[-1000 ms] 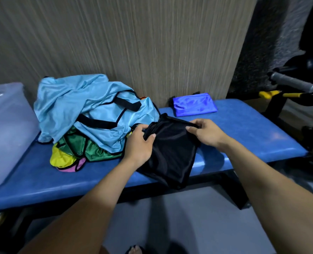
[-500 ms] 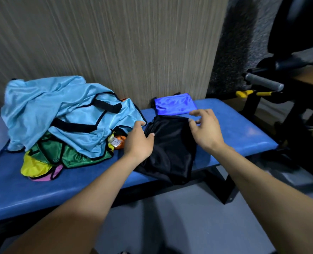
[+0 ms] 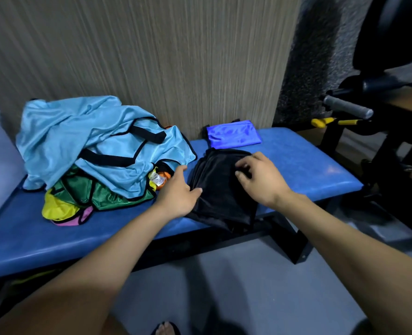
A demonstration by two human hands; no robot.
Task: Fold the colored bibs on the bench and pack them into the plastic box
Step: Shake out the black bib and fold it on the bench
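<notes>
Folding the black bib (image 3: 220,189): I am pressing with my left hand (image 3: 179,193) fingers straight, right hand (image 3: 260,178) fingers curled, pinching; next, creasing it.

Single head-worn wide-angle view, looking forward and steeply down from above the near edge of the blue bench (image 3: 296,165), which runs across the frame from lower left to right. The camera sits close: both forearms enter from the bottom corners and reach toward the bench, and the floor (image 3: 248,286) lies directly below it. Beyond the bench, the view faces a wood-grain wall panel (image 3: 151,56). Straight lines bow toward the frame edges.
</notes>
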